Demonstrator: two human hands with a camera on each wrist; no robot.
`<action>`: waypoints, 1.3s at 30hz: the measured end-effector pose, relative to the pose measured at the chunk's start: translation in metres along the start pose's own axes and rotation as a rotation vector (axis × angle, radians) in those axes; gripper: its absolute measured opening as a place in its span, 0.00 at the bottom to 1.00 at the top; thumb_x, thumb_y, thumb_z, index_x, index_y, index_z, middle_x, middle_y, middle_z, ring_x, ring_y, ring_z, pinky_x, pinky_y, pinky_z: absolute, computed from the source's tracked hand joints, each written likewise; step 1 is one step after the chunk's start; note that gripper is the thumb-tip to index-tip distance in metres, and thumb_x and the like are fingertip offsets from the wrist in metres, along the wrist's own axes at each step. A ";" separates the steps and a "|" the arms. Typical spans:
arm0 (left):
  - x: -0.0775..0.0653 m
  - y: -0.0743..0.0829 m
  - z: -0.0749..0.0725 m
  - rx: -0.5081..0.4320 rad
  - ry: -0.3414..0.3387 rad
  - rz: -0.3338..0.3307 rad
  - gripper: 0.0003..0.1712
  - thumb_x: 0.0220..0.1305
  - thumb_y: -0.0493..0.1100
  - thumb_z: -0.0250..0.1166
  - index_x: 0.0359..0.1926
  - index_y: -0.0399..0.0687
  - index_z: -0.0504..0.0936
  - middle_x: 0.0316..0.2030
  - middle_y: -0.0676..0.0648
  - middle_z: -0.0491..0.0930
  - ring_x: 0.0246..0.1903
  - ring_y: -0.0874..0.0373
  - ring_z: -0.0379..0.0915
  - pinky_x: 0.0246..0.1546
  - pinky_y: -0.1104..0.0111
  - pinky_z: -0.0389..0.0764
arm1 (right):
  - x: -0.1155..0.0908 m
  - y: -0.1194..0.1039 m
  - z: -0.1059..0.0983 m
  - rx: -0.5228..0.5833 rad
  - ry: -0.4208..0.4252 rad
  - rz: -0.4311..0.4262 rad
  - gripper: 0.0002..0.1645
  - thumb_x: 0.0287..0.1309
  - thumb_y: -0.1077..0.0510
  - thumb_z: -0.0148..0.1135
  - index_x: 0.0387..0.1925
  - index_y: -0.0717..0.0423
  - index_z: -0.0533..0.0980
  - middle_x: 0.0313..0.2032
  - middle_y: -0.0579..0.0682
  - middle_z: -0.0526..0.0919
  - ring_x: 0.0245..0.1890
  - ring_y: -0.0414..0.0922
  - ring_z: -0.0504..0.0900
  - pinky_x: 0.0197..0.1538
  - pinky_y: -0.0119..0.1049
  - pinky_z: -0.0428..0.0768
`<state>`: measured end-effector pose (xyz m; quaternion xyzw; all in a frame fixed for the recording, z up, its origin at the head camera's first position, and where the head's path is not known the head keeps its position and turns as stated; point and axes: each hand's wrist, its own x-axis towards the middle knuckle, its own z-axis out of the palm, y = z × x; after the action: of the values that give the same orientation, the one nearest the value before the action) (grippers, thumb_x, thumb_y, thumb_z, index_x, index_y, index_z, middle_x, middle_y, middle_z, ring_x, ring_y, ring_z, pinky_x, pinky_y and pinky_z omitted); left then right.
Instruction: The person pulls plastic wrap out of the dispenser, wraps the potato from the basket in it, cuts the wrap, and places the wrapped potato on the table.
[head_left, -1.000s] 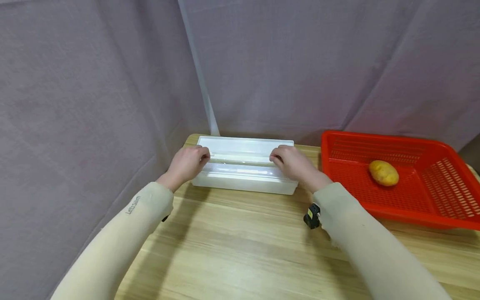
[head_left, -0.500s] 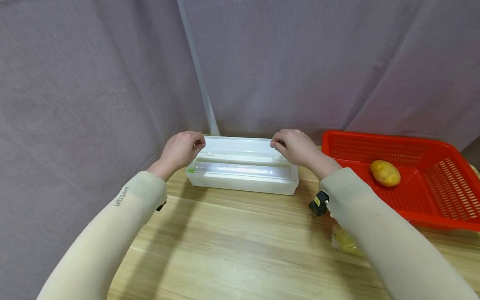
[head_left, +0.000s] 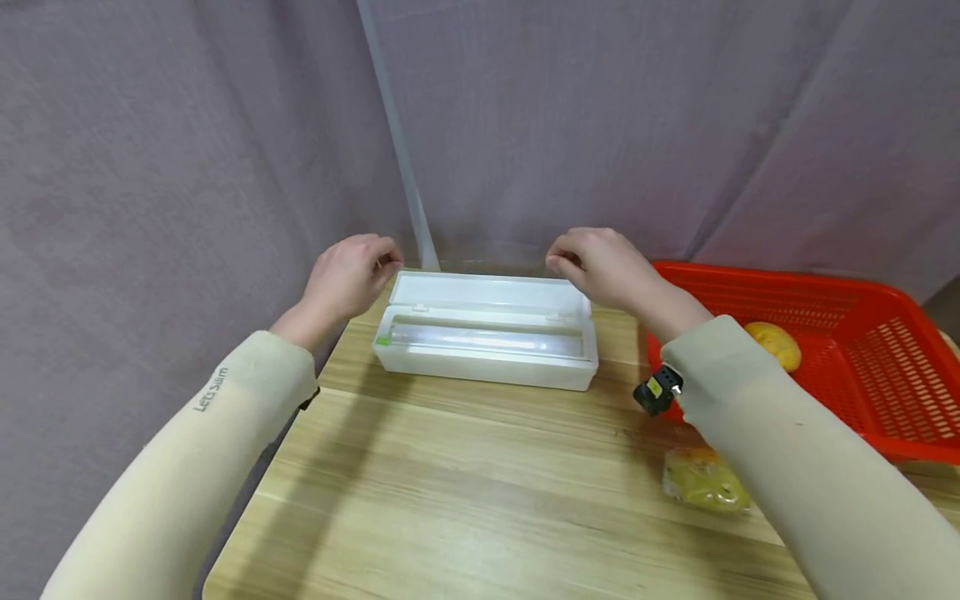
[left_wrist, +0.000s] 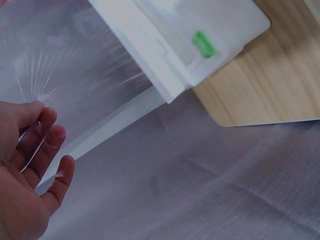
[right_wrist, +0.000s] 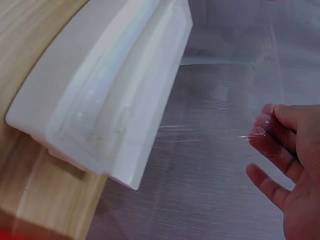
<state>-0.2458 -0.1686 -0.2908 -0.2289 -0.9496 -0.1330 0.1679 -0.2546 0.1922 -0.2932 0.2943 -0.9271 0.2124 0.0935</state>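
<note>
A white cling film box (head_left: 480, 368) sits on the table with its lid (head_left: 487, 290) tipped back, and a clear roll (head_left: 487, 339) shows inside. Beyond its far left corner, my left hand (head_left: 350, 273) pinches the edge of a stretch of cling film (left_wrist: 37, 75), creased at the fingertips in the left wrist view. My right hand (head_left: 603, 267), past the far right corner, pinches the same film's other corner between thumb and fingers; fine creases show in the right wrist view. The film spans from the box toward both raised hands and is nearly invisible in the head view.
A red plastic basket (head_left: 855, 283) stands to the right, holding a yellow potato (head_left: 778, 343) partly behind the right sleeve. Nearer, a yellow item in clear film (head_left: 701, 482) lies on the wooden table (head_left: 465, 500). A grey curtain (head_left: 600, 125) hangs close behind the table.
Both hands have moved from over the box upward and away past its back edge, drawing film with them. The right arm's shift uncovers the film-wrapped yellow item.
</note>
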 end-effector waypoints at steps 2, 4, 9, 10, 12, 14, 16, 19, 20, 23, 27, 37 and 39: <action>0.001 0.001 -0.005 -0.005 0.014 -0.006 0.03 0.75 0.37 0.68 0.42 0.43 0.88 0.39 0.43 0.87 0.40 0.46 0.83 0.43 0.51 0.84 | 0.001 -0.002 -0.005 0.001 0.006 -0.005 0.09 0.76 0.61 0.64 0.45 0.63 0.86 0.40 0.57 0.88 0.38 0.53 0.83 0.47 0.52 0.85; 0.002 0.002 -0.009 -0.008 0.034 -0.009 0.03 0.74 0.37 0.68 0.42 0.42 0.88 0.39 0.42 0.87 0.41 0.45 0.83 0.43 0.50 0.84 | 0.002 -0.004 -0.010 0.004 0.015 -0.011 0.09 0.75 0.61 0.64 0.45 0.63 0.86 0.40 0.57 0.88 0.38 0.53 0.82 0.46 0.51 0.85; 0.005 0.003 -0.017 -0.012 0.093 -0.008 0.04 0.75 0.37 0.67 0.43 0.42 0.87 0.39 0.43 0.86 0.40 0.45 0.81 0.42 0.50 0.83 | 0.003 -0.007 -0.020 0.004 0.055 -0.032 0.09 0.75 0.62 0.64 0.45 0.64 0.87 0.38 0.57 0.87 0.35 0.51 0.81 0.43 0.47 0.83; 0.005 0.004 -0.018 -0.015 0.105 -0.008 0.04 0.75 0.37 0.67 0.43 0.42 0.87 0.39 0.43 0.86 0.40 0.46 0.81 0.42 0.51 0.82 | 0.003 -0.007 -0.021 0.005 0.064 -0.035 0.09 0.75 0.62 0.64 0.45 0.64 0.87 0.38 0.56 0.87 0.35 0.51 0.81 0.42 0.47 0.82; 0.006 0.005 -0.021 -0.022 0.128 -0.009 0.04 0.76 0.38 0.67 0.43 0.42 0.87 0.39 0.44 0.85 0.40 0.46 0.80 0.41 0.51 0.82 | 0.003 -0.009 -0.025 0.003 0.083 -0.045 0.10 0.75 0.62 0.63 0.44 0.64 0.87 0.37 0.56 0.87 0.34 0.51 0.80 0.41 0.46 0.82; 0.006 0.005 -0.025 -0.026 0.149 -0.011 0.04 0.76 0.38 0.66 0.43 0.43 0.87 0.39 0.44 0.85 0.41 0.47 0.80 0.41 0.52 0.81 | 0.002 -0.012 -0.028 0.002 0.103 -0.058 0.09 0.75 0.62 0.63 0.43 0.63 0.87 0.36 0.56 0.87 0.34 0.51 0.80 0.41 0.46 0.81; 0.004 0.006 -0.028 -0.026 0.163 -0.009 0.04 0.76 0.38 0.66 0.43 0.43 0.87 0.39 0.44 0.85 0.41 0.47 0.79 0.41 0.52 0.82 | 0.001 -0.015 -0.032 0.009 0.119 -0.068 0.09 0.76 0.62 0.63 0.43 0.63 0.87 0.36 0.56 0.86 0.34 0.51 0.80 0.41 0.46 0.80; 0.002 0.008 -0.034 -0.016 0.181 0.003 0.04 0.76 0.39 0.67 0.43 0.44 0.87 0.39 0.44 0.85 0.41 0.47 0.80 0.41 0.52 0.82 | -0.001 -0.020 -0.039 0.011 0.128 -0.065 0.09 0.76 0.61 0.63 0.44 0.63 0.87 0.36 0.55 0.86 0.34 0.51 0.79 0.41 0.45 0.80; 0.002 0.008 -0.036 -0.013 0.188 0.010 0.04 0.76 0.39 0.67 0.43 0.43 0.87 0.39 0.44 0.85 0.41 0.47 0.80 0.41 0.51 0.82 | -0.002 -0.022 -0.041 0.014 0.128 -0.061 0.09 0.76 0.61 0.63 0.44 0.62 0.86 0.36 0.55 0.86 0.35 0.51 0.79 0.41 0.45 0.80; 0.000 0.009 -0.041 -0.007 0.216 0.029 0.04 0.75 0.38 0.67 0.43 0.43 0.87 0.39 0.44 0.85 0.41 0.46 0.80 0.42 0.51 0.82 | -0.005 -0.027 -0.046 0.015 0.133 -0.064 0.09 0.76 0.61 0.63 0.45 0.62 0.86 0.37 0.55 0.85 0.35 0.51 0.79 0.42 0.45 0.80; -0.004 0.011 -0.045 -0.006 0.267 0.055 0.04 0.74 0.37 0.67 0.42 0.41 0.87 0.38 0.42 0.86 0.40 0.45 0.80 0.41 0.51 0.82 | -0.007 -0.031 -0.051 0.015 0.158 -0.095 0.09 0.76 0.61 0.63 0.44 0.62 0.86 0.35 0.54 0.85 0.34 0.49 0.78 0.41 0.44 0.79; -0.024 0.017 -0.054 -0.067 0.283 0.082 0.05 0.67 0.34 0.64 0.36 0.41 0.86 0.31 0.43 0.83 0.34 0.49 0.76 0.36 0.58 0.76 | -0.023 -0.041 -0.055 0.033 0.182 -0.211 0.06 0.72 0.65 0.66 0.40 0.58 0.87 0.32 0.48 0.84 0.30 0.42 0.76 0.34 0.34 0.75; -0.029 0.017 -0.055 -0.093 0.261 0.098 0.05 0.65 0.34 0.63 0.34 0.42 0.85 0.30 0.45 0.82 0.32 0.52 0.75 0.34 0.61 0.74 | -0.029 -0.043 -0.054 0.053 0.178 -0.246 0.06 0.71 0.66 0.66 0.40 0.56 0.88 0.33 0.47 0.85 0.29 0.41 0.75 0.32 0.33 0.75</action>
<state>-0.1991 -0.1836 -0.2490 -0.2635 -0.9002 -0.1971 0.2854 -0.2038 0.1997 -0.2390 0.3881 -0.8661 0.2492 0.1928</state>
